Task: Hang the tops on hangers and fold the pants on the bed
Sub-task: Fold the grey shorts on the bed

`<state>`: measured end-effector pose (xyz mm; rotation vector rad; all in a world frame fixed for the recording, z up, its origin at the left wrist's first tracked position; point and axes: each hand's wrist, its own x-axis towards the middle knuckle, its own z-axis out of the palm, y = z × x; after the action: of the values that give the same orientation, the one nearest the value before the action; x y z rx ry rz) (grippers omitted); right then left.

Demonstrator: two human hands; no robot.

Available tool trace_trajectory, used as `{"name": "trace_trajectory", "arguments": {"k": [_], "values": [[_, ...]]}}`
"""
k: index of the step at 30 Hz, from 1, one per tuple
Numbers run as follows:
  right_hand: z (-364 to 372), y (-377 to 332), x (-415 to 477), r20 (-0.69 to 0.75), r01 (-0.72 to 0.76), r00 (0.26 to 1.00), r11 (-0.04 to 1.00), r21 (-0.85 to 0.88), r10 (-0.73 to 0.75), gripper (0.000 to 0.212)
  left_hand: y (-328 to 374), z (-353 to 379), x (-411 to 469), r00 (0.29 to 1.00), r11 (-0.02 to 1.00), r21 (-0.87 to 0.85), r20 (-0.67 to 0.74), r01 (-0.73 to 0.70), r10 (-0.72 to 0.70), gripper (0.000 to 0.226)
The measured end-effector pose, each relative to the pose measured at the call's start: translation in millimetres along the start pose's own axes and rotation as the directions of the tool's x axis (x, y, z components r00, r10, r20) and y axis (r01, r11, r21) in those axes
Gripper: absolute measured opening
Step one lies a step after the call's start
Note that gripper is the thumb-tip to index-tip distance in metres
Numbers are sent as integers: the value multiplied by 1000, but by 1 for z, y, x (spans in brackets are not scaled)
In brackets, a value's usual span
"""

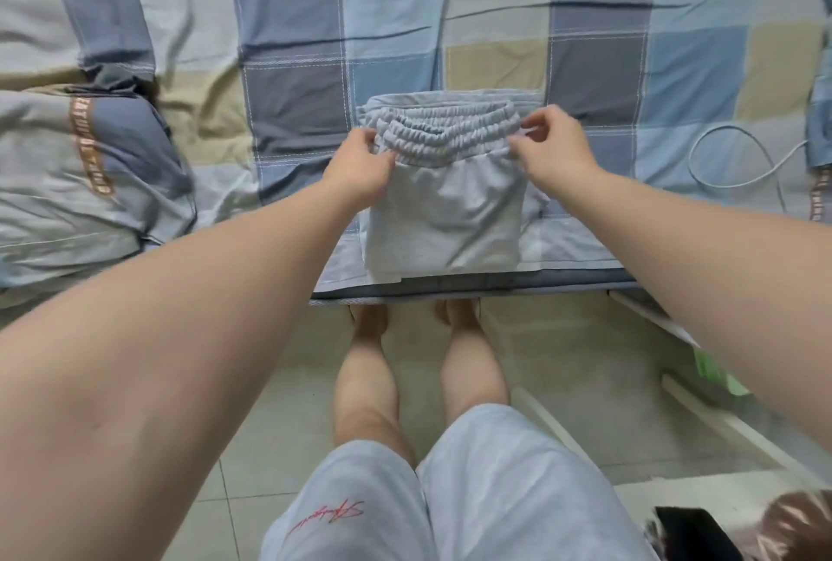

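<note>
At the near edge of the bed (585, 78), grey pants (443, 222) are lying folded into a compact rectangle on the checked blue, grey and beige sheet, with the gathered elastic waistband (443, 132) lying along the far side. The left hand (360, 166) is pinching the waistband's left end with curled fingers, and the right hand (556, 150) is pinching its right end between thumb and fingertips. A folded quilt (90, 173) is sitting well to the left. A white cable (738, 155) is looping over the sheet to the right. The person is standing on pale floor tiles (585, 358), wearing light blue shorts (495, 493).
</note>
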<state>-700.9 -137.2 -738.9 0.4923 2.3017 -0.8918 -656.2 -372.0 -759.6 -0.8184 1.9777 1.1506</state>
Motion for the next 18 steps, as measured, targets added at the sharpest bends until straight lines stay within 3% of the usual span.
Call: {"name": "trace_trajectory", "arguments": {"k": [3,9,15,18], "values": [[-5,-5,10,-83,-25,996,995,95,33,27,9,2,5,998,1000,9,-69,-10,11,55],[9,44,6,20,-156,988,988,-4,156,35,-23,29,0,982,982,-10,-13,187,-187,62],[33,99,20,111,-340,935,940,5,337,85,-54,53,24,941,946,-91,-109,312,-321,83],[46,112,33,151,-352,928,935,48,342,93,-57,66,38,939,943,-139,-129,302,-320,90]]}}
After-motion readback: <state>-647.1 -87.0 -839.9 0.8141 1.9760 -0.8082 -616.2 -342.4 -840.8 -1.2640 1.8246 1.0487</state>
